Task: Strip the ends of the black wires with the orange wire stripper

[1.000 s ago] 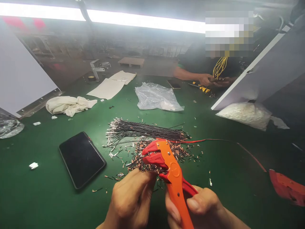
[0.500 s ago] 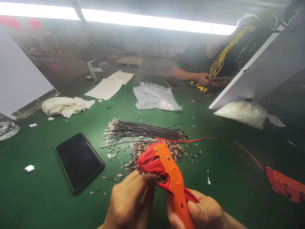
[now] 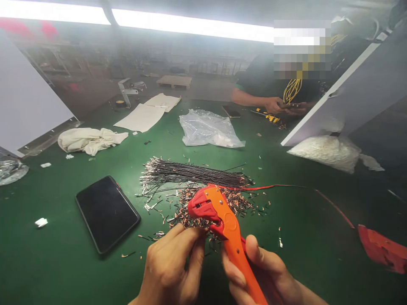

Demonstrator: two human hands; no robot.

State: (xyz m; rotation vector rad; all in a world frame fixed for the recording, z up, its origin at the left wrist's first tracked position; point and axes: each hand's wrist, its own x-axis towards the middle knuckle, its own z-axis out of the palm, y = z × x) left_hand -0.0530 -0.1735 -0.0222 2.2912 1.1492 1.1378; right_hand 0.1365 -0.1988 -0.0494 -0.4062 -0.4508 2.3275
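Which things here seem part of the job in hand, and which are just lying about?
Likely job-related:
orange wire stripper, in the right hand
pile of black wires
short wire scraps

Apparently lying about:
nearer phone
crumpled cloth
paper sheets
clear plastic bag

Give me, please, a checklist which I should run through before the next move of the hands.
1. Orange tool held in the right hand: ok, by its handle.
2. Left hand well clear of the tool: not ok, it is right beside the red end.
3. A wire in the left hand: cannot tell, the view is blocked.
4. Black wires kept together: ok, they lie in a bundle beyond the tool.
5. Wire scraps swept away: not ok, they lie piled on the table.
6. Phone apart from the hands: ok, it lies to their left.
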